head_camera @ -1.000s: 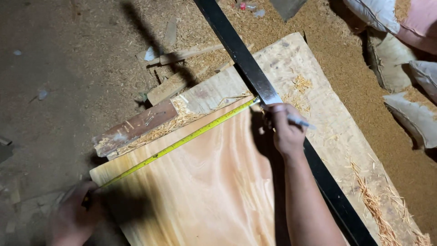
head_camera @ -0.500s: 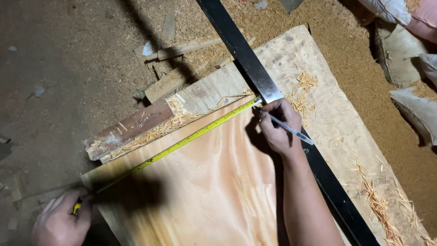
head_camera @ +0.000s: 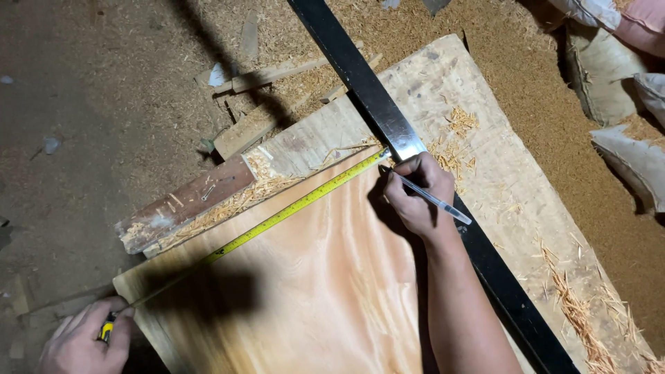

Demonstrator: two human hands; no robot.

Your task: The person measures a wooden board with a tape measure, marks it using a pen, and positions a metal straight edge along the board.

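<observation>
At the lower left edge, the left hand closes its fingers around the yellow-and-black case of a tape measure, pinned at the near corner of a pale plywood sheet. From there the yellow tape blade runs diagonally up and to the right along the sheet's edge. Just beyond that edge lies a reddish-brown wood offcut with shavings piled against it, and further up a few loose wood scraps rest on the sawdust-covered floor. The sheet lies on a rougher, worn board strewn with shavings. The tape's end meets a long black straightedge that crosses the board from the top to the lower right. There the right hand rests on the sheet, fingers pinched on a clear pen, its tip touching the sheet beside the tape's end. At the far right, sacks hold sawdust, their tops open and heaped with it.
</observation>
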